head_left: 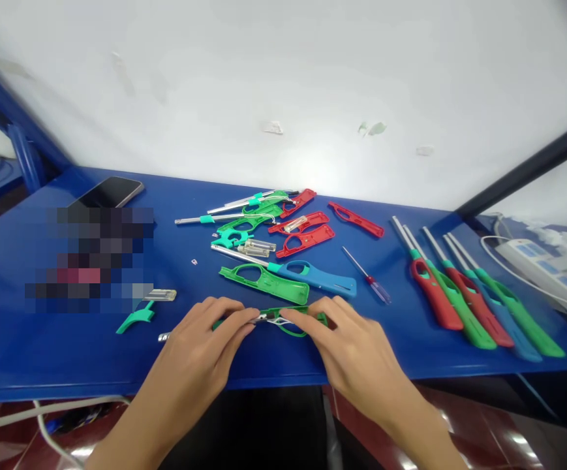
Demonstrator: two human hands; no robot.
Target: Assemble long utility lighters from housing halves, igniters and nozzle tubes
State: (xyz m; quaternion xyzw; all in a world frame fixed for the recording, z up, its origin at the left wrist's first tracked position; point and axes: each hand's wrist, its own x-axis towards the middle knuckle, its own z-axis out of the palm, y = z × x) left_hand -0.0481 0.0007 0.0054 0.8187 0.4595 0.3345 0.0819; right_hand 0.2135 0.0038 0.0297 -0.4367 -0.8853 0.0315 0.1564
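Near the front edge of the blue table, my left hand [207,339] and my right hand [344,329] are both closed on an opened green lighter casing [290,330]. A metal rod [164,337] pokes out to the left from under my left hand. White wire and a small dark part show between my fingertips; my fingers hide the rest. Just behind lies another green casing half [268,282], and beyond it a blue lighter [320,277] with its metal rod. A teal trigger piece [136,318] and a clear fuel tank [160,295] lie to the left.
Red casing halves [307,240], rods, teal triggers and clear tanks [256,248] are heaped at the back. A screwdriver [374,285] lies right of centre. Several whole lighters [440,303] line the right side, beside a power strip [542,267]. A phone [111,191] is back left.
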